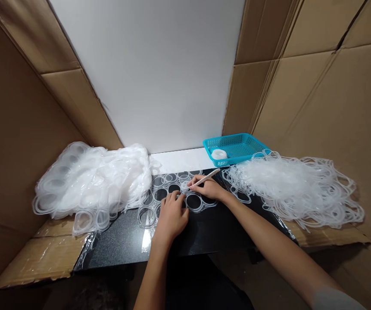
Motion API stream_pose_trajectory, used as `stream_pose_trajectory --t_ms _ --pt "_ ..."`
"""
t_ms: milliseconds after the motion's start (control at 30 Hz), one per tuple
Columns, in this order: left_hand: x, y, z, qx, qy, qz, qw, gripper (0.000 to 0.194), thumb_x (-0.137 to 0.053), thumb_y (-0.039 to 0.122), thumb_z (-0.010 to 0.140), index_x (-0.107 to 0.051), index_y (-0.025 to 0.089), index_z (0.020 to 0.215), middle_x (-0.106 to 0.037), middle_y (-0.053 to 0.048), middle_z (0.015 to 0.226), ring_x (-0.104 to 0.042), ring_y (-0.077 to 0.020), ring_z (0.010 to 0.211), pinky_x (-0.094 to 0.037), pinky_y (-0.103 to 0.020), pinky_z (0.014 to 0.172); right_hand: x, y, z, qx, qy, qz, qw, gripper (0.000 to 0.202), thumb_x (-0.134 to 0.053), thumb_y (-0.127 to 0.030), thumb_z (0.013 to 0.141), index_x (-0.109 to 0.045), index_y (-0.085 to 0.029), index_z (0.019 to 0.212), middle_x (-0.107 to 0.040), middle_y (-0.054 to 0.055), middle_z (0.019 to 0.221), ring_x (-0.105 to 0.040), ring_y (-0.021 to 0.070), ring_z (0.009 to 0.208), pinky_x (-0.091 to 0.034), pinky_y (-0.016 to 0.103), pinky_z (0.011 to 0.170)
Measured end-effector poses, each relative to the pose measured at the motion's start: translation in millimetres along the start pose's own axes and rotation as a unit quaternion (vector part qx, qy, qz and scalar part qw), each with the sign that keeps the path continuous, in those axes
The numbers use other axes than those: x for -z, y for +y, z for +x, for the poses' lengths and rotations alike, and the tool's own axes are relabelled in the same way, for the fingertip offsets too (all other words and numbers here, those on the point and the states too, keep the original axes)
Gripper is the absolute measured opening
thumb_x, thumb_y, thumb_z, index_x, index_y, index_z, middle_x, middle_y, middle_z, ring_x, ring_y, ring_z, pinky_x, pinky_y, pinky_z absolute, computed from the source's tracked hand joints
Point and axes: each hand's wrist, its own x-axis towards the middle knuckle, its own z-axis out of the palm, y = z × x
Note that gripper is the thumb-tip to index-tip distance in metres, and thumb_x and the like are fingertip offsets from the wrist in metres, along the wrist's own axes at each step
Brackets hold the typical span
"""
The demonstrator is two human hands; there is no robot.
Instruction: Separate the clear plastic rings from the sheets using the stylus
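A clear plastic sheet with rows of round holes and discs [194,201] lies flat on the black tabletop. My right hand [207,187] is closed around a slim white pen-like tool [211,174], its lower end down at a small round piece in the sheet. Whether the tip is a blade or a point is too small to tell. My left hand [173,215] rests on the sheet just to the left, fingers bent and spread, pressing it down. Part of the sheet is hidden beneath both hands.
To the left a big pile of clear sheets with discs [104,176] stands on the table. On the right is a tangled heap of cut-out sheet frames [295,185]. A blue basket [246,155] behind holds a stack of white discs [219,154]. Cardboard walls [327,107] enclose both sides.
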Motion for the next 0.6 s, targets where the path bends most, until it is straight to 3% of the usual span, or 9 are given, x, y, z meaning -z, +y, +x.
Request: stream_pose_trajectory --t_ms 267,400,600 --pt "-36.2 0 6 -0.006 0.021 0.003 1.000 0.048 -0.045 0.019 0.097 -0.058 0.020 0.143 -0.059 -0.014 0.146 -0.051 -0.0317 0.135 -0.040 -0.052 0.116 3 -5 0 0.004 -0.009 -0.045 0.999 0.011 -0.069 -0.032 0.091 -0.070 -0.022 0.090 -0.079 0.004 0.105 -0.074 0.0214 0.100 -0.055 0.035 0.091" --pt "-40.0 3 5 0.008 0.027 0.046 0.999 0.050 -0.043 0.022 0.098 -0.057 0.019 0.146 -0.056 -0.015 0.148 -0.048 -0.0325 0.140 -0.037 -0.051 0.118 5 -5 0 0.031 -0.019 -0.053 0.998 0.010 -0.069 -0.030 0.092 -0.075 -0.022 0.095 -0.079 0.004 0.104 -0.073 0.0209 0.098 -0.056 0.034 0.092" --pt "-36.5 8 8 0.035 0.019 0.047 0.998 0.051 -0.044 0.023 0.096 -0.057 0.020 0.146 -0.057 -0.015 0.145 -0.050 -0.0335 0.137 -0.038 -0.051 0.117 3 1 1 0.153 -0.063 -0.121 0.979 0.022 -0.062 -0.024 0.099 -0.082 -0.024 0.106 -0.081 0.007 0.117 -0.074 0.0231 0.112 -0.055 0.039 0.105"
